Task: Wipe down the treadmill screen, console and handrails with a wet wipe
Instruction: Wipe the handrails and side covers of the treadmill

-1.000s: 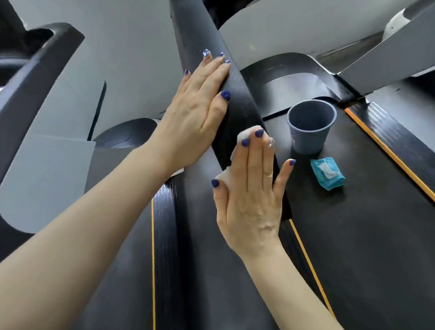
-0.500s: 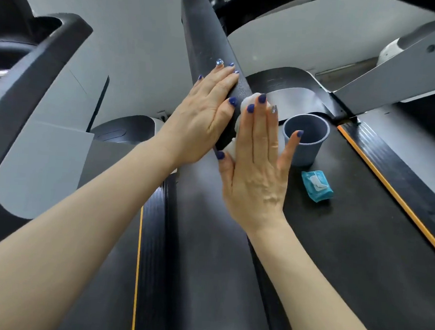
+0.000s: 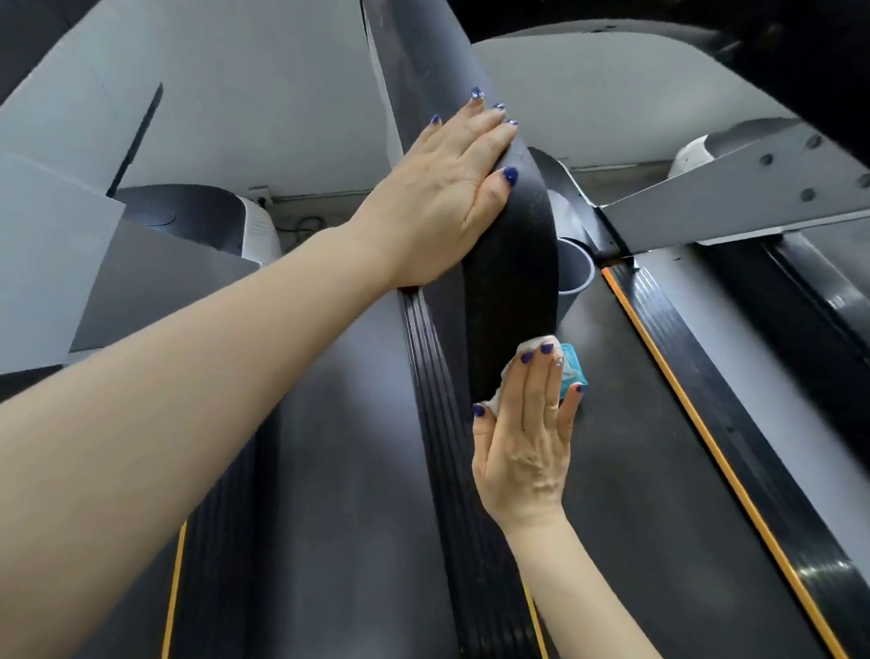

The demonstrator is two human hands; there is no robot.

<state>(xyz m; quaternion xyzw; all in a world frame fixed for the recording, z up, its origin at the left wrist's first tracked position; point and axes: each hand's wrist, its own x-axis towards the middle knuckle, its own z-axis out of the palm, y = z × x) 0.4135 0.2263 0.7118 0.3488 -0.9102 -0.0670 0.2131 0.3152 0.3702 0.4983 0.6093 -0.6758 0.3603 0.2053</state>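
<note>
A black padded handrail [image 3: 515, 263] runs from the top centre down to the middle of the view. My left hand [image 3: 447, 196] lies flat against its left side with straight fingers. My right hand [image 3: 528, 433] presses a white wet wipe [image 3: 529, 348] with straight fingers against the lower right end of the handrail. Only the wipe's edges show around my fingers.
A grey cup [image 3: 575, 282] stands on the treadmill belt [image 3: 668, 500] behind the handrail, half hidden. A teal wipe pack [image 3: 571, 375] lies beside my right fingers. Orange-edged side rails [image 3: 723, 452] flank the belt. A grey upright frame [image 3: 751, 197] stands at right.
My right hand has slid the wipe down the handrail from beside my left hand to the lower end. My left hand stays on the rail, and the camera has tilted.
</note>
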